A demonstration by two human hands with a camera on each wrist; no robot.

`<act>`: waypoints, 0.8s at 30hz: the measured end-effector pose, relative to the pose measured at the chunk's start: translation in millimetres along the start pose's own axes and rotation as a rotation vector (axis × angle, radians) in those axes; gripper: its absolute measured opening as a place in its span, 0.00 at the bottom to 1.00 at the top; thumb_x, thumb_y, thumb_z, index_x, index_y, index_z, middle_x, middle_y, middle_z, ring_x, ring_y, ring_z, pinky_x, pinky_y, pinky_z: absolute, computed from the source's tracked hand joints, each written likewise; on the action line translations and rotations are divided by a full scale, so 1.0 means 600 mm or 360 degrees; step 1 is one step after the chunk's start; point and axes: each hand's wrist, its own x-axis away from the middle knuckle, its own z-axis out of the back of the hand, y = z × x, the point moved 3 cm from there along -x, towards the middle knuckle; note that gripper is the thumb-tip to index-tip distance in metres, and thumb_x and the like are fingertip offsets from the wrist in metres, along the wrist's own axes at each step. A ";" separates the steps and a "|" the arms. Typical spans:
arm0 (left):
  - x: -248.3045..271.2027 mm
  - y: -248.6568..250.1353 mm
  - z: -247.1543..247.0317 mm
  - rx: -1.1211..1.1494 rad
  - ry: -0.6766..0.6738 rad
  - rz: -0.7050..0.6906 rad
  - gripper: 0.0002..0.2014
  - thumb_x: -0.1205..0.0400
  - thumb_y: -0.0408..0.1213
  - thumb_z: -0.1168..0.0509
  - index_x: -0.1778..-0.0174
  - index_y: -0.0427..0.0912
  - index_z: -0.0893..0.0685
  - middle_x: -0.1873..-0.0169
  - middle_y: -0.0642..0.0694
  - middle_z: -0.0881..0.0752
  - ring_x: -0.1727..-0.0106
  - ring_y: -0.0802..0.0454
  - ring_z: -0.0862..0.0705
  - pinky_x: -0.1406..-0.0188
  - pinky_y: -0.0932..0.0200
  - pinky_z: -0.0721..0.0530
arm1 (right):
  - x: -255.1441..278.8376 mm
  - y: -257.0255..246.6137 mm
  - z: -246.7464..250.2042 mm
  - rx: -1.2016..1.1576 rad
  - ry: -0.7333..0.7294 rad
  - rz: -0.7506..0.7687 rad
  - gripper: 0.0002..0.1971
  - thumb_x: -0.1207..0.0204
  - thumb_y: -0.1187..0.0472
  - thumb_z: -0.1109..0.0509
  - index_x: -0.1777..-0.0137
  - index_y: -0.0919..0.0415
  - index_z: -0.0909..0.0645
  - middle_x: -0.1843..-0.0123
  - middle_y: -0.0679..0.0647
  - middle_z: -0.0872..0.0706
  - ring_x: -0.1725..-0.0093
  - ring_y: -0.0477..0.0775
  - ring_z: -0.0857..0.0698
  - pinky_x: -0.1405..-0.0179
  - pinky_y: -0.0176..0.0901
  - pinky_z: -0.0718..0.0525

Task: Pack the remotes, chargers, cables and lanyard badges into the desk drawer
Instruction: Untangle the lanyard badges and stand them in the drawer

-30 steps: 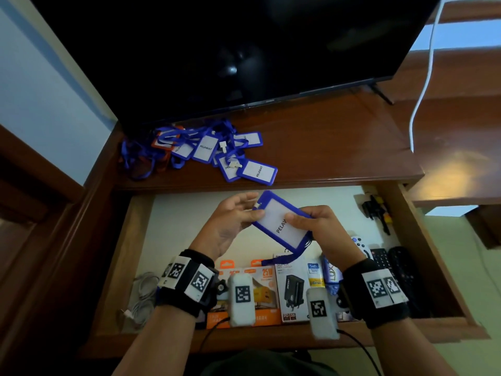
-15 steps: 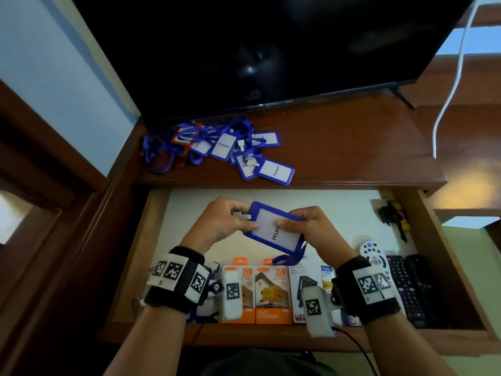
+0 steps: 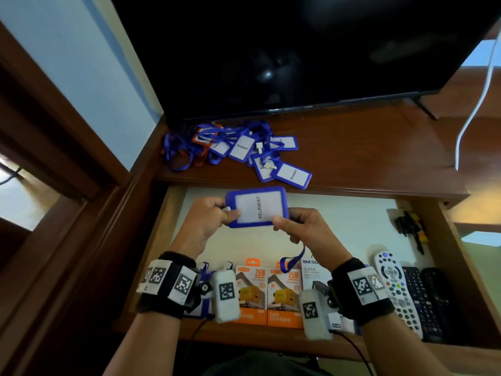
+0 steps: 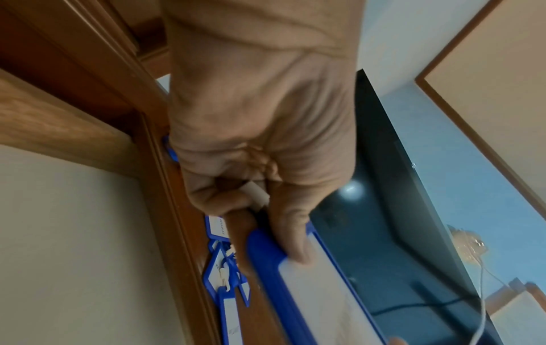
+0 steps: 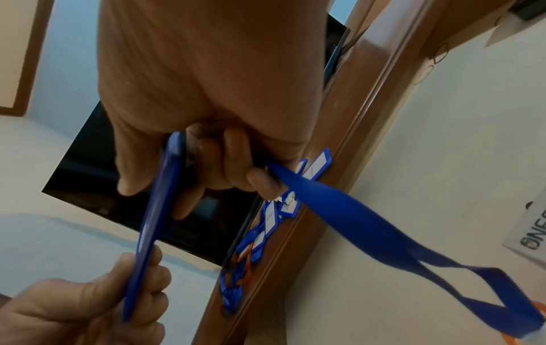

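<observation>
Both hands hold a blue lanyard badge (image 3: 257, 206) marked PELAWAT above the open desk drawer (image 3: 173, 210). My left hand (image 3: 214, 215) pinches its left edge by the white clip (image 4: 257, 195), thumb on the card face. My right hand (image 3: 291, 226) pinches the lower right corner and also grips the blue strap (image 5: 348, 214), whose loop (image 3: 291, 260) hangs below. A pile of blue badges (image 3: 244, 150) lies on the desk top. Charger boxes (image 3: 268, 291) and remotes (image 3: 398, 291) lie along the drawer's front.
A dark TV screen (image 3: 271, 50) stands at the back of the desk top (image 3: 366, 147). A white cable (image 3: 471, 115) hangs at the right. Black and yellow connectors (image 3: 410, 226) lie at the drawer's right side. The drawer's pale floor (image 3: 339, 229) shows behind the boxes.
The badge has turned from tilted to level and risen toward the desk edge, still in both hands. The head view has shifted, showing more of the left wall.
</observation>
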 end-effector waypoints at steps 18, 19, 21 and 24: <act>0.017 -0.023 0.013 -0.0391 0.0533 -0.0275 0.05 0.24 0.40 0.27 0.58 0.42 0.13 0.63 0.47 0.12 0.60 0.51 0.16 0.69 0.61 0.24 | 0.025 -0.056 -0.063 0.0631 -0.0462 0.0171 0.09 0.19 0.63 0.35 0.58 0.62 0.14 0.76 0.38 0.23 0.74 0.37 0.27 0.71 0.25 0.30; 0.012 -0.024 0.007 -0.0460 0.0480 -0.0346 0.06 0.25 0.40 0.27 0.58 0.42 0.12 0.62 0.47 0.11 0.59 0.49 0.15 0.65 0.55 0.20 | 0.026 -0.067 -0.062 0.0641 -0.0456 0.0196 0.09 0.19 0.64 0.34 0.57 0.62 0.14 0.76 0.38 0.23 0.74 0.37 0.28 0.72 0.25 0.31; 0.006 -0.022 -0.006 -0.0634 0.0323 -0.0448 0.04 0.27 0.39 0.26 0.59 0.44 0.11 0.65 0.49 0.11 0.61 0.51 0.16 0.62 0.56 0.21 | 0.020 -0.087 -0.056 0.0680 -0.0388 0.0250 0.08 0.19 0.64 0.34 0.58 0.60 0.14 0.76 0.41 0.24 0.75 0.39 0.30 0.73 0.26 0.32; 0.009 -0.014 -0.024 -0.0795 0.0005 -0.0506 0.03 0.28 0.39 0.24 0.62 0.46 0.12 0.70 0.54 0.15 0.67 0.59 0.20 0.66 0.64 0.29 | 0.001 -0.104 -0.036 0.0829 -0.0203 0.0331 0.09 0.20 0.62 0.33 0.61 0.58 0.16 0.73 0.46 0.24 0.75 0.41 0.29 0.73 0.28 0.32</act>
